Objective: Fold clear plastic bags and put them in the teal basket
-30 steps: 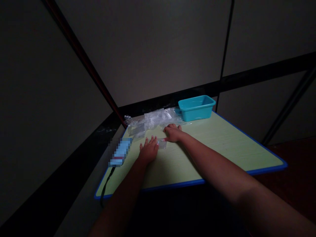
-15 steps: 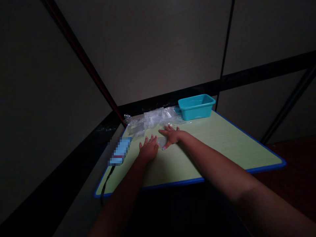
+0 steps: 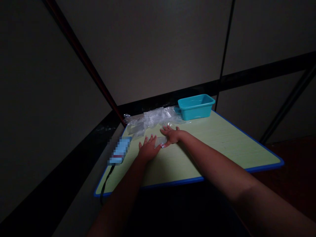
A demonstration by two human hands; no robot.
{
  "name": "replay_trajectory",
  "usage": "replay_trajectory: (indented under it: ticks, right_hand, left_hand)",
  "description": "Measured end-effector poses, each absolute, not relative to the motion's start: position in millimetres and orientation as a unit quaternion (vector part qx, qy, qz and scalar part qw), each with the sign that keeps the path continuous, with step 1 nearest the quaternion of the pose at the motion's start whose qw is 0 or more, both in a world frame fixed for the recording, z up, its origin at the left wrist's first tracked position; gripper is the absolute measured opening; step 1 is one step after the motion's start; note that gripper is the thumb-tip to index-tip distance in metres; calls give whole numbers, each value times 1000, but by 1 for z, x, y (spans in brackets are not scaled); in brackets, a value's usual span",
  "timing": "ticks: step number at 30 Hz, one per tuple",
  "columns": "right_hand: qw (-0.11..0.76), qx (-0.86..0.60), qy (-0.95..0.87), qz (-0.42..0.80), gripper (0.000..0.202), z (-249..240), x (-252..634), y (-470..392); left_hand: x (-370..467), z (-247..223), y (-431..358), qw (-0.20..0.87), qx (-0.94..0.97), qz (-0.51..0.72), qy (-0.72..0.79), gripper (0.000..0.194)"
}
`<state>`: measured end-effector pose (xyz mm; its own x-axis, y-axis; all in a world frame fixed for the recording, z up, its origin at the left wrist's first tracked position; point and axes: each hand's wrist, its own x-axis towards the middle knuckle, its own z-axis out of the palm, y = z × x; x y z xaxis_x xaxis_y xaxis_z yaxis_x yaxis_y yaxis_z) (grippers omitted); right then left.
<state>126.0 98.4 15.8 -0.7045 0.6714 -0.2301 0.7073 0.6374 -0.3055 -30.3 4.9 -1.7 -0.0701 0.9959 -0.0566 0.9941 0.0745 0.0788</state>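
Two hands are laid palm down near the middle of one table (image 3: 234, 141), pale green and edged in blue. Between them one small piece of clear plastic (image 3: 161, 140) is held flat against the top, partly covered by fingers; whether it is folded cannot be told. The left hand (image 3: 147, 150) is unclenched, its five digits fanned out and its thumb pointed at the plastic. The right hand (image 3: 172, 136) is likewise spread and ungripping — its thumb is set close to the other, at the plastic's near side. Beyond them, one heap of clear bags (image 3: 154, 118) is strewn along the far edge, too overlapped to be counted. One turquoise bin (image 3: 196, 113) is placed at the heap's right end. By the left edge one blue device (image 3: 120, 149) is seen — blurred into squares — with one black cord (image 3: 106, 181) draped over the near edge
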Motion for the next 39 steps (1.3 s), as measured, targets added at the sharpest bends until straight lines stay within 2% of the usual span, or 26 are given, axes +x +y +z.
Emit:
replay_trajectory:
  ticks: [13,20,27,34,39]
  right_hand:
    - [70,350,918,-171,94,30,129,86]
    - [52,337,926,-164,98,26,114,64]
    - [77,341,920,-175,89,19,104,55]
    - [95,375,909,-158,72,19,103,55]
    - [87,393,905,-140,68,15,102,59]
  left_hand:
    - [-31,-3,5,46,674,19,737,66]
    - [-37,1,7,-59,602,108,789,61]
    - [-43,-6,10,30,631,24,775,59]
    - [-44,-6,12,42,630,17,775,59]
    - [-43,-6,11,38,631,12,775,61]
